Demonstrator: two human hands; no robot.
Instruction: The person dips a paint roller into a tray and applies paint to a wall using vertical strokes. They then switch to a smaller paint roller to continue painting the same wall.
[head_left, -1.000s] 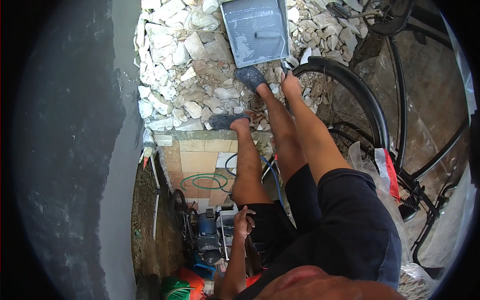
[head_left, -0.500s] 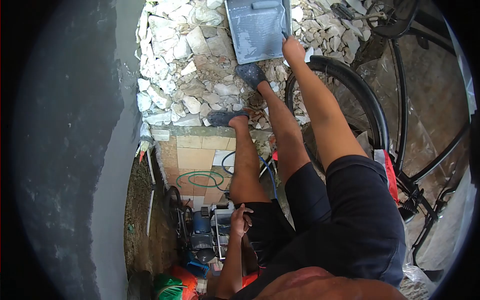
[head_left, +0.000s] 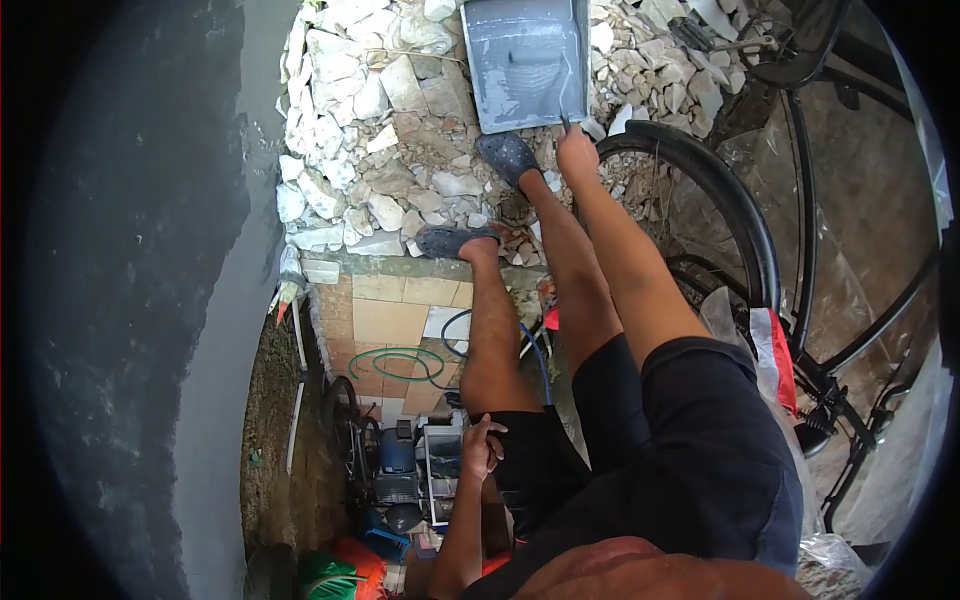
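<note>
My right hand (head_left: 578, 155) reaches down to the near right corner of a grey paint tray (head_left: 520, 95) that lies on white rubble. It is closed on a thin metal roller handle (head_left: 566, 122) that runs up along the tray's right edge; the roller head is hard to make out. My left hand (head_left: 483, 447) rests on my left thigh at the hem of my black shorts, fingers loosely bent, holding nothing. My feet in dark clogs (head_left: 508, 155) stand on the stones just below the tray.
A bicycle wheel (head_left: 745, 230) and frame under clear plastic sheeting crowd the right side. A dark grey wall (head_left: 150, 280) fills the left. Beyond the rubble's edge lie a tiled floor (head_left: 395, 320), a green hose, a blue pump and crates.
My right hand pushed the roller up the tray half a second ago and has drawn back to the tray's near corner. The left hand has stayed on the thigh.
</note>
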